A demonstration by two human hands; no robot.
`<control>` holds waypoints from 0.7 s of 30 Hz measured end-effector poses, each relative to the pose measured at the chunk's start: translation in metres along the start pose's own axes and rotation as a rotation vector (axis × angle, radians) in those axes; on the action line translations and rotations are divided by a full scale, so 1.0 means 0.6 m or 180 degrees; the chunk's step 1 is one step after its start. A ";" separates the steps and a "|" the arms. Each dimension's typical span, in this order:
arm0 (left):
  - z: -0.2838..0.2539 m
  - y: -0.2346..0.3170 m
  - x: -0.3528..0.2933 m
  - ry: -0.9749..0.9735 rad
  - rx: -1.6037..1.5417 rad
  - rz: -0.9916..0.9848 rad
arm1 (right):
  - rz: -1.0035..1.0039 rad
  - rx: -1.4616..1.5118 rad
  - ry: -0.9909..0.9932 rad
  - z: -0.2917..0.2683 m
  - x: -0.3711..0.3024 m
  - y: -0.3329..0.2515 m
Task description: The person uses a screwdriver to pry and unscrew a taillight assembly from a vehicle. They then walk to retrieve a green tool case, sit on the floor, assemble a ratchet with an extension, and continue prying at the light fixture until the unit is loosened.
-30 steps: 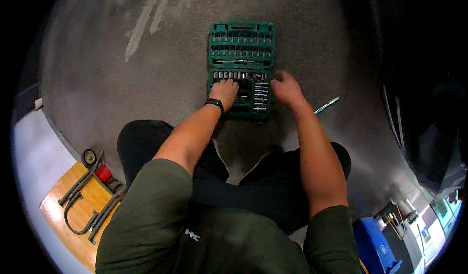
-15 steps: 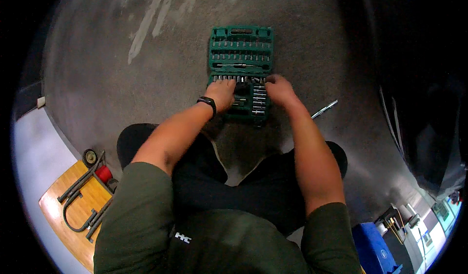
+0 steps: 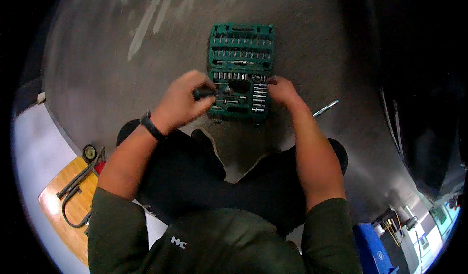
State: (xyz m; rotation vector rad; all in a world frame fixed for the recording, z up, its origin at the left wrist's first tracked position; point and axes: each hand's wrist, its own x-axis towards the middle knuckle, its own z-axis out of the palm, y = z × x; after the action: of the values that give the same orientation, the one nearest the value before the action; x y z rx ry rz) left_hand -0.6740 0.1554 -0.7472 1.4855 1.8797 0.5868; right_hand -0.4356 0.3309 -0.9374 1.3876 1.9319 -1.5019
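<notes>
A green socket set case [image 3: 242,69] lies unfolded on the floor in front of me, its lid side farther away. Rows of small bits fill the lid, and silver sockets [image 3: 259,97] line the top and right of the near half. My left hand [image 3: 184,101], slightly blurred, is raised at the case's left edge. Its thumb and fingers curl around a short dark object [image 3: 204,93] whose kind I cannot make out. Curled fingers of my right hand [image 3: 282,89] touch the case's upper right corner of the near half; what they pinch is hidden.
On the floor right of my right forearm lies a slim silver tool [image 3: 325,108]. A wooden board with a metal frame [image 3: 73,196] is at the lower left. A blue box [image 3: 373,249] stands at the lower right, and a dark covered shape [image 3: 424,103] rises at the right.
My left hand has lifted out of the case's near half and moved left and toward me, with the dark object in it. My right hand stays almost in place at the right edge.
</notes>
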 end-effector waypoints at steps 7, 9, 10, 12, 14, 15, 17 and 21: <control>-0.042 -0.017 0.052 0.0115 -0.0061 -0.1491 | -0.1105 -0.0924 0.0016 0.085 -0.003 0.032; -0.036 -0.031 0.051 0.0313 0.0028 -0.1374 | -0.1574 -0.1428 0.0540 0.113 -0.002 0.011; -0.028 -0.037 0.053 0.0332 -0.0092 -0.1361 | -0.1590 -0.1428 0.0552 0.123 0.005 0.000; -0.026 -0.047 0.057 0.0364 -0.0191 -0.1342 | -0.1833 -0.2157 0.0761 0.138 0.023 -0.024; -0.027 -0.050 0.066 -0.0126 -0.1718 -0.1957 | -0.1928 -0.2415 0.0881 0.155 0.041 -0.031; -0.024 -0.047 0.067 -0.0133 -0.1691 -0.1947 | -0.2018 -0.2689 0.0985 0.163 0.048 -0.033; -0.018 -0.029 0.069 0.0002 -0.2359 -0.1787 | -0.1977 -0.2792 0.0994 0.179 0.065 -0.033; -0.026 -0.010 0.068 0.0049 -0.3132 -0.1736 | -0.1887 -0.2929 0.0920 0.190 0.076 -0.047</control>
State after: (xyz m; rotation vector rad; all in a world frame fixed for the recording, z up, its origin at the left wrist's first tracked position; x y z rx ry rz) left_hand -0.6950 0.1939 -0.7501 0.3219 1.5150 1.0297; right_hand -0.5137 0.2546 -0.9997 0.6508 2.8238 -0.3779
